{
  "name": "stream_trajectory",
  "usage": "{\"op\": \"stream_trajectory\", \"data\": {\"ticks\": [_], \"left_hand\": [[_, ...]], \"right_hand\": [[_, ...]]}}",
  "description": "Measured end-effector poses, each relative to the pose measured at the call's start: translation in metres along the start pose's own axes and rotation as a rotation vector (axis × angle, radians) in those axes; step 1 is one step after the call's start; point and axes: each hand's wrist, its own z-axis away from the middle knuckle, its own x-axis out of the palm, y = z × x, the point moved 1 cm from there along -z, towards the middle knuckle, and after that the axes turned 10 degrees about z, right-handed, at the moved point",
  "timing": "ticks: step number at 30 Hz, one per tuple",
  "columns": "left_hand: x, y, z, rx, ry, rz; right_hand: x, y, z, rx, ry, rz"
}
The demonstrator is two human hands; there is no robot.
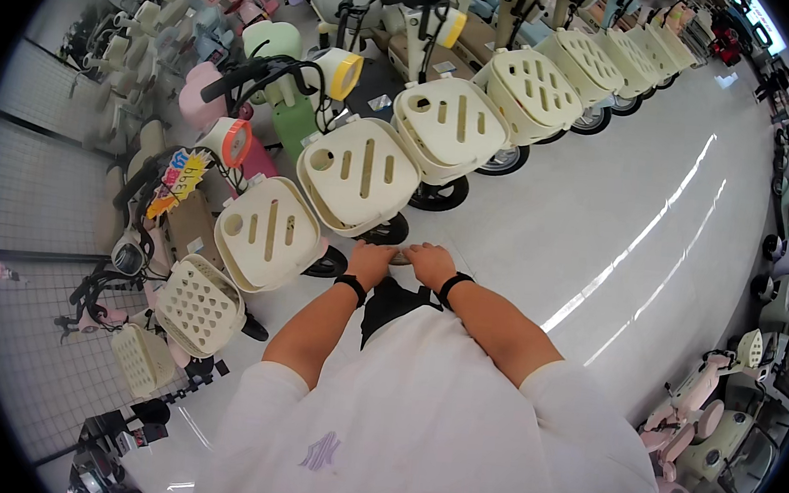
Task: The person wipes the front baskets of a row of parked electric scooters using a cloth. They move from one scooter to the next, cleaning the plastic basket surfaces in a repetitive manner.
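Observation:
My left hand (370, 264) and my right hand (430, 263) are close together in front of my body, a small gap between them. A small brownish thing (400, 257) shows between the fingertips; what it is, and whether I hold it, I cannot tell. Both wrists wear black bands. Just beyond my left hand are the cream lidded basket (360, 174) of an electric scooter and its black front wheel (383, 230). Left of that stands another cream lidded basket (269, 234) with slots in its lid.
A row of scooters with cream baskets (533, 94) runs to the upper right. Glossy floor (548, 238) stretches to my right, with small vehicles (719, 446) along the far edge. A wire grid wall (36, 204) and a bright price tag (178, 181) are at left.

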Motion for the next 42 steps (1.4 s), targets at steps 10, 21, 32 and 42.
{"op": "stream_trajectory", "data": {"ticks": [10,21,32,42], "left_hand": [[0.025,0.109,-0.008,0.180,0.051,-0.161],[0.015,0.128,-0.003,0.136,0.008,-0.219],[-0.018,0.102,-0.102,0.262,0.086,-0.253],[-0.086,0.054,-0.200,0.366,0.152,-0.208]], "right_hand": [[0.013,0.062,0.099,0.153,0.200,-0.137],[0.023,0.075,0.101,0.102,0.400,-0.090],[-0.021,0.134,0.046,0.169,0.287,-0.118],[-0.060,0.166,-0.047,0.291,0.347,-0.078]]}}
